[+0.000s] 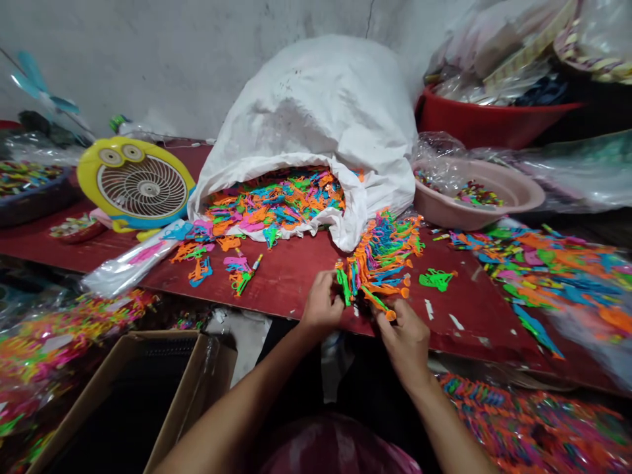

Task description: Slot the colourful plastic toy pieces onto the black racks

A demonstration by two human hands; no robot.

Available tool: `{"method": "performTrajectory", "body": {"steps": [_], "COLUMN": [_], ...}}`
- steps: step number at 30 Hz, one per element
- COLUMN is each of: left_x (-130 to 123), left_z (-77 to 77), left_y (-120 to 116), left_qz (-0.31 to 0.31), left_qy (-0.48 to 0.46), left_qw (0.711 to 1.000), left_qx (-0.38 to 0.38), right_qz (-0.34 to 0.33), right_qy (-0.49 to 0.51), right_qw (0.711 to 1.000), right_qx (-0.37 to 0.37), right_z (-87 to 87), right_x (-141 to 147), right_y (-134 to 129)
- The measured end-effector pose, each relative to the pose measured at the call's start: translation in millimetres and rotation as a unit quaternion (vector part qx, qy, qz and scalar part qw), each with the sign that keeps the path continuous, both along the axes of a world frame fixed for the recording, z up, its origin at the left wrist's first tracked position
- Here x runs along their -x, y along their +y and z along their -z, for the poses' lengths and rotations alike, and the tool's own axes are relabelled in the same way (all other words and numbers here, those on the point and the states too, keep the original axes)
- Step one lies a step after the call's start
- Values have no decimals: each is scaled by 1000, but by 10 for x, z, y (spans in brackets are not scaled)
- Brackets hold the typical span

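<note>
My left hand [323,301] is at the table's front edge, fingers closed on a green plastic piece [343,283]. To its right, my right hand [403,332] pinches an orange and green plastic piece [379,303]. Just beyond both hands lies a long heap of colourful plastic pieces [388,247], stacked close together in rows. Behind it, a large white sack [316,99] lies with its mouth open, showing many more loose pieces [281,201]. One green piece [437,279] rests alone to the right of the heap.
The red table [291,273] also holds a yellow fan [138,184], a pink basin [478,191], a plastic bag [131,263] and a spread pile [557,270] at right. A cardboard box [185,395] stands below left. Behind right is a red basin [494,122].
</note>
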State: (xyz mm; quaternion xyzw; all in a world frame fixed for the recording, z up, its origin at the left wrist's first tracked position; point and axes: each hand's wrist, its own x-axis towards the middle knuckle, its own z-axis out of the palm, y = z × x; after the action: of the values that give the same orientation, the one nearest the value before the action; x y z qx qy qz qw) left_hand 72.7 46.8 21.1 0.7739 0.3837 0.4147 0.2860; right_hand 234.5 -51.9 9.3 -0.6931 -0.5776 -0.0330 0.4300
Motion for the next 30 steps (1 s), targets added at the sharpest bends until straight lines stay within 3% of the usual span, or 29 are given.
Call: {"method": "performTrajectory", "body": {"steps": [3, 5, 8, 14, 18, 22, 30], "left_x": [116, 105, -24, -113, -34, -16, 27], "left_z": [-207, -366, -528, -624, -722, -801, -877], "left_y": [-261, -397, -465, -313, -223, -215, -259], "left_qz": [-86, -53, -36, 3, 26, 38, 29], "left_qy": [-66, -17, 67, 112, 137, 164, 197], "left_qw": [985, 973, 956, 950, 951, 948, 935], "left_qx": [-137, -226, -285, -292, -276, -270, -294], "right_qz": [-7, -6, 4, -75, -50, -37, -42], "right_qy": [14, 18, 28, 144, 235, 222, 155], "right_qw": [1000, 1000, 999, 986, 969, 971, 986], "right_qx": [10, 19, 26, 36, 52, 77, 39], "right_z": [-3, 0, -9, -75, -67, -55, -82], "right_x": [31, 53, 85, -32, -280, -414, -356], "right_y": [25, 40, 54, 27, 34, 58, 34]}}
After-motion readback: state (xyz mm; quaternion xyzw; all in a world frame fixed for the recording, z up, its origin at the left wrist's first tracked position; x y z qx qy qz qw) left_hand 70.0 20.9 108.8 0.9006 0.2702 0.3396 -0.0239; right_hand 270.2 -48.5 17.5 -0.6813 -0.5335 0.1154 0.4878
